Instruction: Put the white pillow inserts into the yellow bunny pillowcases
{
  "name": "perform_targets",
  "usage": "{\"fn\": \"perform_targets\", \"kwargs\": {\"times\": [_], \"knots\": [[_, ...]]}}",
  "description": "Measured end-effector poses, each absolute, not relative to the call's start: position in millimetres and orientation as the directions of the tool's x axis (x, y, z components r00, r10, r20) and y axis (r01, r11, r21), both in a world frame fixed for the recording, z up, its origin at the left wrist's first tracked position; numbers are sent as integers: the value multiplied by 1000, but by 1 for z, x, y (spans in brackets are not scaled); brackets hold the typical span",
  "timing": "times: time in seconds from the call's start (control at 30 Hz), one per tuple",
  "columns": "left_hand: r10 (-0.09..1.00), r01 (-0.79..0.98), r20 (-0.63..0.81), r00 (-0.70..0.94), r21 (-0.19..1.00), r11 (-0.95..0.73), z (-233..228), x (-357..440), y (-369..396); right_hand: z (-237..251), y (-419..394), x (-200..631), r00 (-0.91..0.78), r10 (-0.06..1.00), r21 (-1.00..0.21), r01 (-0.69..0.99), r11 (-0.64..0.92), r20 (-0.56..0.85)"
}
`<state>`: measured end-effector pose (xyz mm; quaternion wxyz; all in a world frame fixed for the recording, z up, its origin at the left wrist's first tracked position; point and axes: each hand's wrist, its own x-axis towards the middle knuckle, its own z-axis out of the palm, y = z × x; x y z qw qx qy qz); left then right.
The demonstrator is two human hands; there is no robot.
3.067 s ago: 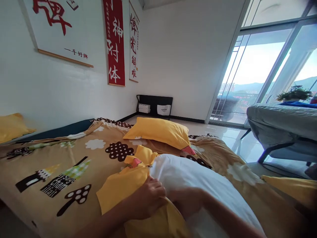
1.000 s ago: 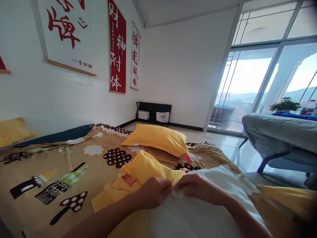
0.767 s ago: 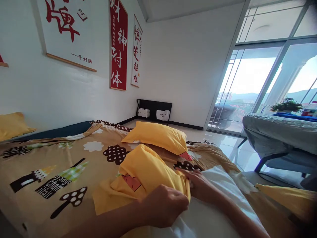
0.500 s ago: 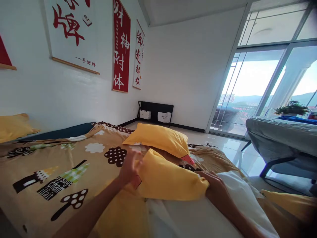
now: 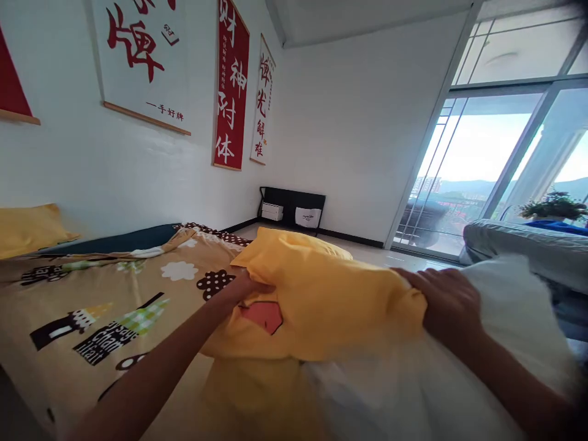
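Left hand (image 5: 245, 285) fingers closed on the yellow pillowcase (image 5: 321, 300); right hand (image 5: 443, 303) grips its edge over the white pillow (image 5: 505, 306) beneath its fingers

I can't see my left hand (image 5: 245, 285) whole: its fingers vanish under the yellow cover (image 5: 331, 306). The cover hides most of the second yellow pillow (image 5: 316, 240) behind it. The white pillow (image 5: 500, 318) blurs low down and runs off the bottom edge. The wall scrolls (image 5: 232, 92) are cut off at the top. The small print there is too fine to read.
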<state>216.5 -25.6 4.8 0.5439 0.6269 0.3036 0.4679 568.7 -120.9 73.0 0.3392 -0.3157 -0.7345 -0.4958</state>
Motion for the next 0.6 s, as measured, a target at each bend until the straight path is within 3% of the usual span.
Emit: {"fn": "perform_targets", "kwargs": {"times": [0.1, 0.23, 0.3, 0.37, 0.47, 0.53, 0.6], "knots": [[875, -117, 412, 254, 911, -395, 32, 206, -11, 102, -118, 588, -613, 77, 604, 789, 115, 786], [767, 66, 622, 156, 768, -637, 33, 189, -5, 94, -112, 613, -583, 154, 589, 808, 4, 798], [762, 157, 620, 185, 747, -646, 17, 186, -8, 63, -103, 621, -599, 244, 601, 796, 76, 763], [792, 215, 552, 260, 767, -605, -7, 184, -11, 22, -93, 623, -601, 440, 582, 790, 195, 668], [807, 231, 454, 378, 798, -557, -44, 178, -16, -26, -84, 617, -474, 720, 426, 864, 269, 506], [820, 227, 436, 372, 813, -536, -61, 173, -21, -35, -90, 609, -415, 800, 330, 899, 288, 433], [836, 233, 438, 329, 821, -522, -71, 170, -27, -25, -106, 595, -457, 799, 279, 886, 370, 390]]}}
